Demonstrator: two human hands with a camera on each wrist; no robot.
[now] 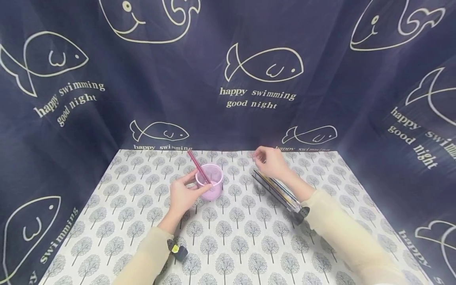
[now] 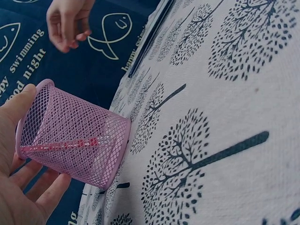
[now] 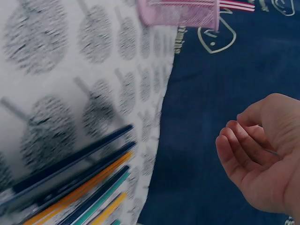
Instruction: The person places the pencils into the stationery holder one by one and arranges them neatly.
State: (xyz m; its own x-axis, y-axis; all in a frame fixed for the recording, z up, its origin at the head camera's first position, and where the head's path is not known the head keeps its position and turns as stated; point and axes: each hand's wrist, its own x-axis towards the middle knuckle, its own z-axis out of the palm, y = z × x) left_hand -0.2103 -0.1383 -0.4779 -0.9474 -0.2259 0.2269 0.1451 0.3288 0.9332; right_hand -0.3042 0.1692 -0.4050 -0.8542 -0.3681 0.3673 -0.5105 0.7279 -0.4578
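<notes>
My left hand [image 1: 182, 194] grips a pink mesh pen holder [image 1: 214, 191] from its left side, thumb at the rim and fingers around the wall. Slim red pencils [image 1: 198, 165] lean inside it, their upper ends sticking out over the rim toward the back left. To the right, my right hand [image 1: 271, 161] hovers over the far ends of a row of pencils [image 3: 89, 185], fingers loosely curled. Nothing shows between its thumb and fingers in the right wrist view. These pencils are dark blue, orange-yellow and teal, lying side by side and partly hidden by my forearm in the head view.
A white cloth with a grey tree print [image 1: 224, 229] covers the table. Behind its far edge and along both sides hangs a dark blue curtain [image 1: 199, 91] with fish drawings and lettering. Dark wrist devices [image 1: 178, 252] sit on both sleeves.
</notes>
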